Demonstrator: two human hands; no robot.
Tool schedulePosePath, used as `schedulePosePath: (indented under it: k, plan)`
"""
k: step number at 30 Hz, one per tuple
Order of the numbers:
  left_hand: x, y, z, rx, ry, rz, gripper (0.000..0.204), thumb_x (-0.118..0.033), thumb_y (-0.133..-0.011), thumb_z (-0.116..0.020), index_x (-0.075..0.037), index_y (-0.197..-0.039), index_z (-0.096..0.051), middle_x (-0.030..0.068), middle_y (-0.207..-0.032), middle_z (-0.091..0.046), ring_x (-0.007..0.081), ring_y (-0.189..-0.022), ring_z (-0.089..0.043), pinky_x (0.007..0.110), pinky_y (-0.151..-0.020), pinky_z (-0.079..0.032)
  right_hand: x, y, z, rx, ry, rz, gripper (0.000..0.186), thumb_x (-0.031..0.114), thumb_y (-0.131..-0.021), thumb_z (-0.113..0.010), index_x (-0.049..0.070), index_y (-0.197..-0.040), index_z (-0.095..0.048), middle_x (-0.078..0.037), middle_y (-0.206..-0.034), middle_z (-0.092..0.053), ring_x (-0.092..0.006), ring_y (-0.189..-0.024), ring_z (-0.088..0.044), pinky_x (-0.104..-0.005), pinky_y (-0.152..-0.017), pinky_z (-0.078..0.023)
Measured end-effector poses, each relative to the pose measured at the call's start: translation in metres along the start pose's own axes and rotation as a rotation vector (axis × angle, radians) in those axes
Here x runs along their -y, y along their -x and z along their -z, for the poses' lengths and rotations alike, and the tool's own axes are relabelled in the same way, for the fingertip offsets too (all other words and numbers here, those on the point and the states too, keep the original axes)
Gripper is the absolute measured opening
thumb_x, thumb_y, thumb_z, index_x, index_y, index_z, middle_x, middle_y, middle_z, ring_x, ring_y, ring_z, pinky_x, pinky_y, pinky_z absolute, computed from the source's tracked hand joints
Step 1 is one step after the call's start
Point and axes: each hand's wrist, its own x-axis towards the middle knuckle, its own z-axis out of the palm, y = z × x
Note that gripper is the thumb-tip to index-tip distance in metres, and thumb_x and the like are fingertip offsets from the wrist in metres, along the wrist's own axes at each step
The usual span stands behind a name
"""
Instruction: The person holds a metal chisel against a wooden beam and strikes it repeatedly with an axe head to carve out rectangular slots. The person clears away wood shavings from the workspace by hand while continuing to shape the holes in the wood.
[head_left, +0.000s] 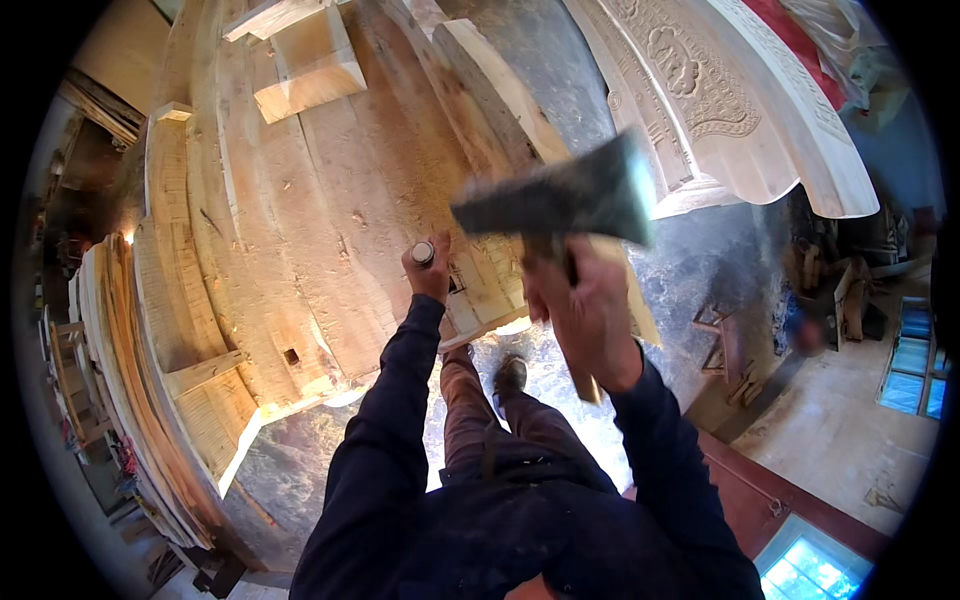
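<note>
Hatchet (575, 195) is hanging, in the head view, over the right side of a broad plank panel (330, 220), its dark head blurring and its wooden handle running down through the right hand (590, 310). That right hand is clamping its fingers round the handle. The left hand (428, 275) is gripping a round-ended tool (423, 253), whose top is facing up out of the fist; its lower end is hiding from sight. Just right of that fist, a dark square hole (455, 284) is showing in the panel, and another square hole (291, 356) is sitting well to the left; what is lying inside either, I cannot tell. Translucent plastic (870, 55) is bunching at the upper right beside a red cloth (800, 40); whatever it is covering is too indistinct to tell.

Pale shavings are dotting the planks, and a thick wooden block (310, 65) is resting toward the far end. A long beam (495, 90) is running along the right side. Farther right, a pale carved panel (690, 80) is displaying ornament. Stacked boards (130, 390) are lining the left. Below, a mottled grey floor (285, 465) is showing, and a paned window (815, 568) is glowing at the lower right.
</note>
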Motion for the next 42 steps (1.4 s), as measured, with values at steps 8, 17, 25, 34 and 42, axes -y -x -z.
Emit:
schedulePosePath:
  k: [8, 17, 25, 34, 42]
  plan:
    - [0.0, 0.008, -0.004, 0.055, -0.061, -0.232, 0.022, -0.012, -0.093, -0.071, -0.003, -0.074, -0.062, -0.0034, -0.065, -0.06, 0.0102, -0.063, -0.056, 0.029, -0.058, -0.045, -0.061, -0.04, -0.057, 0.142, 0.414, 0.313, 0.024, 0.023, -0.098, -0.063, -0.001, -0.1, -0.062, -0.023, -0.077, -0.064, -0.0394, -0.068, -0.064, -0.0425, -0.058, -0.048]
    - [0.026, 0.011, 0.018, 0.182, -0.175, -0.063, 0.026, -0.019, -0.089, -0.077, -0.003, -0.078, -0.059, 0.0075, -0.075, -0.064, 0.0119, -0.065, -0.057, 0.035, -0.052, -0.039, 0.031, -0.04, -0.044, 0.083, 0.097, 0.264, 0.024, 0.022, -0.099, -0.062, -0.001, -0.102, -0.063, -0.01, -0.064, -0.059, -0.0134, -0.062, -0.058, -0.033, -0.056, -0.045]
    - [0.012, 0.007, 0.009, 0.233, 0.118, 0.184, 0.015, -0.014, -0.088, -0.078, -0.009, -0.085, -0.065, -0.0004, -0.088, -0.066, 0.0122, -0.079, -0.06, 0.031, -0.071, -0.053, -0.092, 0.004, -0.047, 0.23, 0.524, 0.168, 0.025, 0.026, -0.096, -0.063, 0.002, -0.104, -0.063, -0.023, -0.082, -0.067, -0.0442, -0.076, -0.064, -0.0479, -0.065, -0.051]
    - [-0.016, 0.098, -0.001, 0.223, -0.427, -0.441, 0.033, -0.007, -0.081, -0.075, -0.007, -0.061, -0.049, 0.0094, -0.06, -0.048, 0.0227, -0.057, -0.054, 0.034, -0.056, -0.044, -0.147, 0.106, 0.013, 0.101, 0.657, -0.095, 0.027, 0.028, -0.097, -0.061, 0.0, -0.098, -0.062, -0.024, -0.073, -0.065, -0.0415, -0.073, -0.067, -0.051, -0.063, -0.051]
    - [0.01, 0.077, -0.006, -0.015, -0.147, -0.386, 0.026, -0.008, -0.088, -0.073, -0.003, -0.068, -0.057, 0.0043, -0.065, -0.059, 0.0138, -0.06, -0.057, 0.035, -0.052, -0.041, -0.18, 0.192, 0.034, 0.245, 0.577, -0.438, 0.03, 0.03, -0.098, -0.057, 0.002, -0.094, -0.064, -0.021, -0.081, -0.066, -0.0396, -0.073, -0.067, -0.049, -0.062, -0.049]
